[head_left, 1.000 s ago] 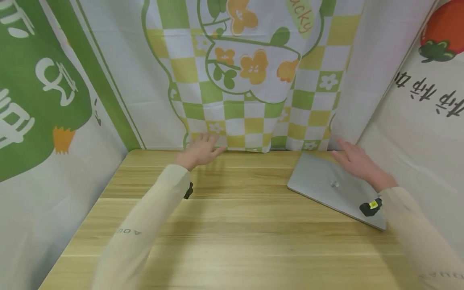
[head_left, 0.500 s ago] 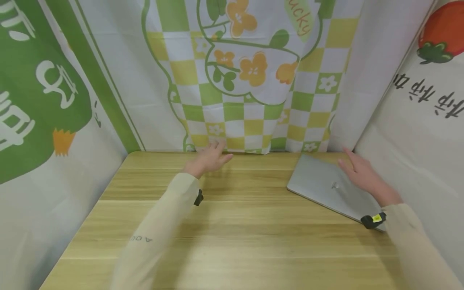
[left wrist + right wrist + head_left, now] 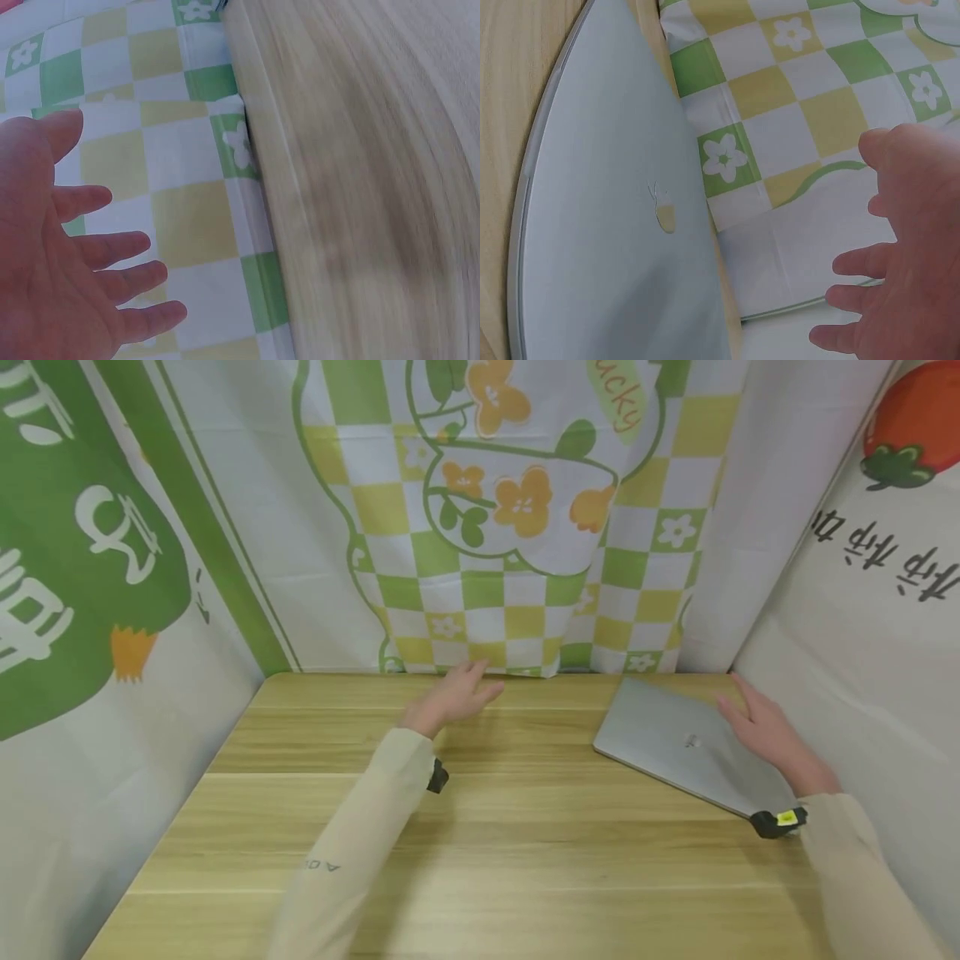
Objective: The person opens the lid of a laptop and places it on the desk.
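Tabletop: hands farther right now

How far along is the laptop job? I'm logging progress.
Done: nothing visible; the closed silver laptop lies flat on the wooden table. In hand: the right hand is over its far edge, fingers straight. The left hand holds nothing. Left: gripping and opening it.

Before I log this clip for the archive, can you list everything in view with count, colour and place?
laptop: one, silver, closed, right rear of the table.
table: one, light wood.
checked curtain: one, green, yellow and white with orange flowers, behind the table.
side cloths: two, white with green print on the left, white with a red fruit on the right.
left hand: one, open, above the table's rear edge.
right hand: one, open, over the laptop's right side.
sleeves: two, cream.
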### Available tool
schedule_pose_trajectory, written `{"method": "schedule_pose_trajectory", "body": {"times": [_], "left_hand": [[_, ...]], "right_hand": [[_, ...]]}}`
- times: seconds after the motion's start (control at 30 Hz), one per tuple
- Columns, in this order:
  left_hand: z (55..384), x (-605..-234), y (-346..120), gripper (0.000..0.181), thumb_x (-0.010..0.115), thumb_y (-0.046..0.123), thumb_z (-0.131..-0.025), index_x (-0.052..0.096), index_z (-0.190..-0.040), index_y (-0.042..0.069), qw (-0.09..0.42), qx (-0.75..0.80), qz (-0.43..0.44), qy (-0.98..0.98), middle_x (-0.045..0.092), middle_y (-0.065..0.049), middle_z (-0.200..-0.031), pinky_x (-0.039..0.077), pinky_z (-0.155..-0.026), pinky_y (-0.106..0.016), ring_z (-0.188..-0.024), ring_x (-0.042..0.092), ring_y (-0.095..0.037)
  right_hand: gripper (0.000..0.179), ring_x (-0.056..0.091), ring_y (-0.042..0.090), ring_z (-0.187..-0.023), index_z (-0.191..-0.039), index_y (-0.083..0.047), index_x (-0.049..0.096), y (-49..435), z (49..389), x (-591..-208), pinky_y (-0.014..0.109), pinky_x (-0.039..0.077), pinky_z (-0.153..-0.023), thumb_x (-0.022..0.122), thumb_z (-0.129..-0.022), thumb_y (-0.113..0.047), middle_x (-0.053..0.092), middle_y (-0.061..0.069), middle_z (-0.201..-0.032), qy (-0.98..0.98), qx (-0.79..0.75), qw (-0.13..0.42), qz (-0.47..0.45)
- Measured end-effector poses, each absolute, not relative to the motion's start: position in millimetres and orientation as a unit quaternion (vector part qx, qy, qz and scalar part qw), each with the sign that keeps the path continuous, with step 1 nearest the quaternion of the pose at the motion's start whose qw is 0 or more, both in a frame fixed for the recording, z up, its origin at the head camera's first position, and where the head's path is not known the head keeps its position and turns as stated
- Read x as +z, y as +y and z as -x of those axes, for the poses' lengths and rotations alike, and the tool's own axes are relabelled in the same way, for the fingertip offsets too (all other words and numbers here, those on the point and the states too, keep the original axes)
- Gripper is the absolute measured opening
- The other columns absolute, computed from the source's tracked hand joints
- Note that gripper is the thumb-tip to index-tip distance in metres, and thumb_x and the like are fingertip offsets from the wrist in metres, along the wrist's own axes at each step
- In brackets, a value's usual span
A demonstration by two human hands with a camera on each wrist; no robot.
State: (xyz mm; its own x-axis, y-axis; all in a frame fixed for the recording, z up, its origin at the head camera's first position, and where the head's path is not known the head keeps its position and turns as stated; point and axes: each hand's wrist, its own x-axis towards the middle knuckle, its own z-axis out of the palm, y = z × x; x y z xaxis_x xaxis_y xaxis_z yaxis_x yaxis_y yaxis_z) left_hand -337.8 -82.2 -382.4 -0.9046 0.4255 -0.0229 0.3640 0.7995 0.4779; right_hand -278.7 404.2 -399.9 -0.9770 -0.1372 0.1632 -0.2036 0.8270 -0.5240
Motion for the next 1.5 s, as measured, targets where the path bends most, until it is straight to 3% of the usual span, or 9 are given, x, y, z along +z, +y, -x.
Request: {"method": "schedule_pose_trajectory", "body": {"times": [0.37, 0.57, 1.0, 1.27, 1.5], "left_hand": [[341, -392, -62, 0.074, 0.036, 0.055, -0.102, 0.015, -0.158, 0.012, 0.075, 0.26, -0.237, 0.933, 0.019, -0.016, -0.164, 0.018, -0.124, -0.049, -0.151, 0.018, -0.033], [338, -394, -45, 0.074, 0.037, 0.054, -0.102, 0.016, -0.158, 0.009, 0.074, 0.283, -0.242, 0.925, 0.02, -0.016, -0.163, 0.017, -0.125, -0.045, -0.152, 0.018, -0.031], [337, -406, -18, 0.073, 0.04, 0.049, -0.103, 0.016, -0.157, 0.007, 0.077, 0.348, -0.25, 0.9, 0.021, -0.014, -0.164, 0.02, -0.124, -0.042, -0.151, 0.022, -0.029], [341, -418, 7, 0.071, 0.04, 0.05, -0.103, 0.017, -0.158, 0.012, 0.091, 0.358, -0.253, 0.894, 0.026, -0.011, -0.163, 0.025, -0.123, -0.042, -0.15, 0.025, -0.028], [336, -418, 27, 0.067, 0.042, 0.045, -0.104, 0.022, -0.156, 0.008, 0.078, 0.374, -0.253, 0.889, 0.031, -0.012, -0.161, 0.026, -0.123, -0.04, -0.148, 0.029, -0.027]], "right_hand": [[0.075, 0.021, 0.064, -0.135, -0.157, -0.005, -0.004, 413, 266, -411, 0.075, 0.022, -0.106, 0.031, -0.105, -0.047, 0.006, 0.035, -0.159, -0.954, 0.291, 0.051, -0.044], [0.078, 0.027, 0.068, -0.127, -0.156, -0.002, -0.005, 419, 259, -415, 0.076, 0.028, -0.1, 0.03, -0.105, -0.048, 0.011, 0.043, -0.152, -0.949, 0.311, 0.045, -0.009], [0.077, 0.025, 0.067, -0.128, -0.156, 0.0, -0.003, 430, 256, -429, 0.076, 0.029, -0.099, 0.029, -0.105, -0.047, 0.012, 0.045, -0.151, -0.944, 0.328, 0.037, 0.028], [0.074, 0.026, 0.067, -0.127, -0.153, 0.008, 0.002, 439, 253, -438, 0.075, 0.029, -0.099, 0.028, -0.106, -0.042, 0.016, 0.048, -0.146, -0.945, 0.322, 0.032, 0.04], [0.073, 0.028, 0.067, -0.126, -0.152, 0.009, 0.005, 444, 251, -448, 0.074, 0.03, -0.099, 0.029, -0.105, -0.041, 0.018, 0.049, -0.145, -0.942, 0.331, 0.03, 0.046]]}}
